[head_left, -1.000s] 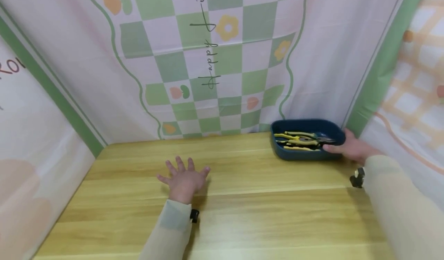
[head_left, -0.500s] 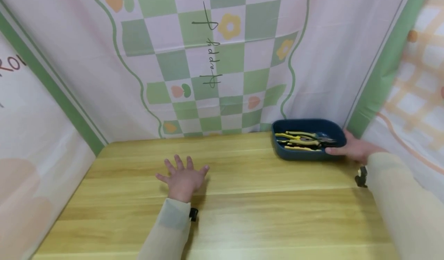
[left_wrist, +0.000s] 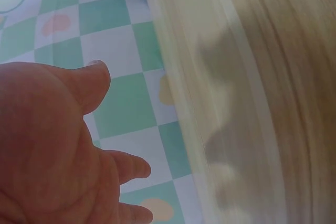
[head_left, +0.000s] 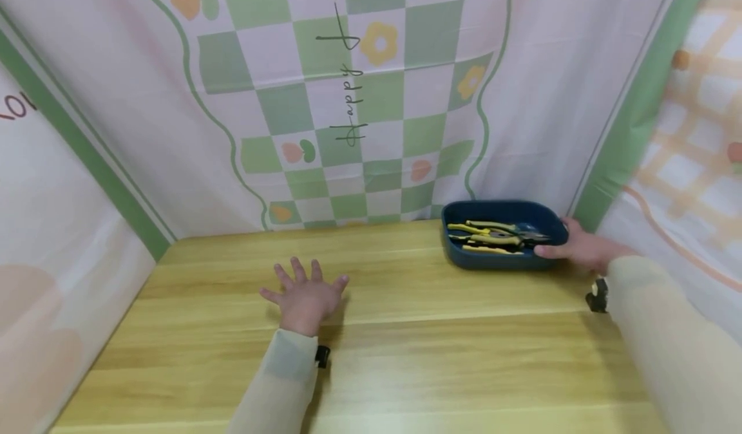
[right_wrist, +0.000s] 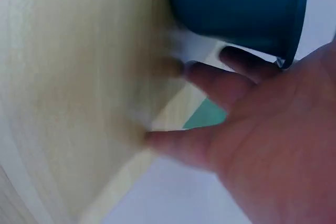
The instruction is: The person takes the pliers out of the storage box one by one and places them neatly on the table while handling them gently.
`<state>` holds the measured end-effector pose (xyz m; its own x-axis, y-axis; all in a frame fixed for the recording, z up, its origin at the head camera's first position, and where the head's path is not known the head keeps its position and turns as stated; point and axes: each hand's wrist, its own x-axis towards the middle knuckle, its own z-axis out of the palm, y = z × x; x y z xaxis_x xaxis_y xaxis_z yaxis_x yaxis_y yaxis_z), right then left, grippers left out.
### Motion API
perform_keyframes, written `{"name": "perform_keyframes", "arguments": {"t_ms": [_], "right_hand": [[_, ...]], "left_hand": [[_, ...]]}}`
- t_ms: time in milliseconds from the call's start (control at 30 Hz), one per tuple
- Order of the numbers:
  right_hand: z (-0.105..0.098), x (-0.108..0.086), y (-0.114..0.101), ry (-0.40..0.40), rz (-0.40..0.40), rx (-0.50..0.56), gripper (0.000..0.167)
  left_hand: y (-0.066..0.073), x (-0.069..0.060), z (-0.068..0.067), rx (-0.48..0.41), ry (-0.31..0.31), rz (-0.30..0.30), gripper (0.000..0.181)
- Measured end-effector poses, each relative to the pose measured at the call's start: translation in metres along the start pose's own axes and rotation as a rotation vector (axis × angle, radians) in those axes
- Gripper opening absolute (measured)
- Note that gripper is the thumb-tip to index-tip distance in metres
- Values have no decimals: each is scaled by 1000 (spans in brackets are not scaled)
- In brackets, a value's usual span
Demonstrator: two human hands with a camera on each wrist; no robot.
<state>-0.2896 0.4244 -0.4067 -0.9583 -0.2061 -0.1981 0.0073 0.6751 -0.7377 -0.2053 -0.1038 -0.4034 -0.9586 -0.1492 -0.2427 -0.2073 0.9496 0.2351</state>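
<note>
Dark blue tub [head_left: 495,262] is gripped at its right end by the right hand [head_left: 591,250], thumb laid at the near rim by the corner, the other fingers set about the end wall; from the right wrist, three of them are seen spread beside and below the tub, the tips blurred. Just left of that grip, inside the tub, yellow-handled pliers [head_left: 495,239] are bunched together, some grey metal heads pointed toward the right hand. Across to the left hand [head_left: 307,302], well apart from the right: palm down, fingers fanned wide, nothing held, poised over the wood-grain tabletop [head_left: 406,369], with its shadow thrown on the boards. By that hand the tub is beaten for distance, being set farther out and well to the right. Pale sleeves [head_left: 278,382] are worn behind both hands, with a small black device [head_left: 323,357] strapped at the left wrist. Beyond both hands, the tabletop's far edge is backed by a green-and-white checked curtain [head_left: 377,99], "Happy" lettered down it.
</note>
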Motion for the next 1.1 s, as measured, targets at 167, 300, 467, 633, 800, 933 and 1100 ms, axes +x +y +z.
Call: {"name": "perform_keyframes", "arguments": {"t_ms": [167, 300, 467, 633, 800, 933, 1100], "right_hand": [[-2, 6, 1, -19, 3, 31, 121], [-3, 7, 3, -43, 5, 18, 121], [-4, 8, 3, -64, -12, 15, 122], [-3, 8, 1, -86, 5, -17, 123], [0, 6, -6, -115, 36, -16, 123], [3, 4, -13, -141, 61, 16, 124], [8, 4, -17, -162, 80, 37, 124]], "left_hand": [[-2, 0, -1, 8, -1, -7, 86], [-2, 0, -2, 4, 6, -1, 86], [-3, 0, -3, -2, 5, -8, 87], [-5, 0, -3, 0, 3, -16, 86], [-6, 0, -3, 1, 6, -19, 86], [-7, 1, -4, -5, 8, -21, 86], [-9, 0, -6, -3, 2, -24, 85]]}}
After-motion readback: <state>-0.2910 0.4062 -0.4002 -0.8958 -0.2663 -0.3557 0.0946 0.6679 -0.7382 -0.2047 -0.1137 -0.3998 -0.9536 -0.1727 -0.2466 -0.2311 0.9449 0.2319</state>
